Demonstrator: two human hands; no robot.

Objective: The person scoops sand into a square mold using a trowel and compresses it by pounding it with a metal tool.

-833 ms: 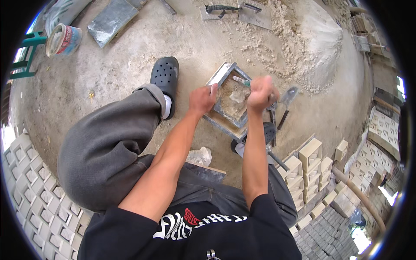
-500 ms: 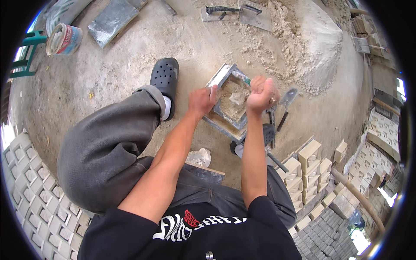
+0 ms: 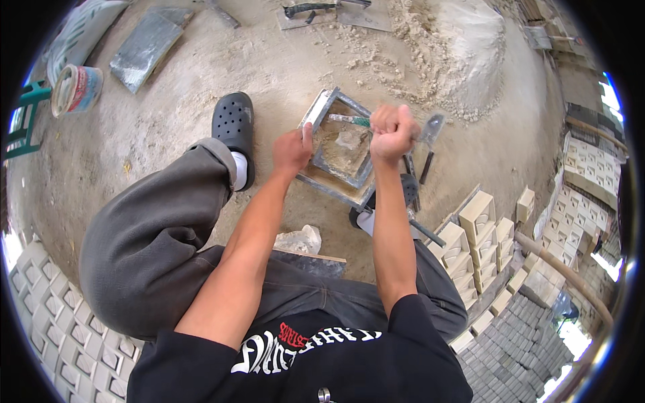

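A square metal mould frame [image 3: 333, 191] lies on the ground between my feet, with sandy material and a pale lump [image 3: 349, 139] inside it. My left hand [image 3: 291, 152] is closed on the frame's left side, thumb along the top edge. Closed in a fist, my right hand [image 3: 392, 134] grips a brush [image 3: 351, 120] with a green handle. The brush's pale end points left over the far part of the mould. To the right of that hand, a trowel [image 3: 432, 129] with a dark handle rests on the ground.
A heap of pale sand [image 3: 474, 67] is at the far right, with flat plastering trowels [image 3: 363, 17] beside it. A bucket [image 3: 78, 89] and a grey board [image 3: 149, 50] are far left. Cast blocks [image 3: 478, 215] stand near right; more patterned blocks [image 3: 64, 305] are stacked at left.
The whole scene has shifted a little left as my view turned. The brush has swung from a slant to nearly level, its tip further over the mould. My left hand keeps its hold.
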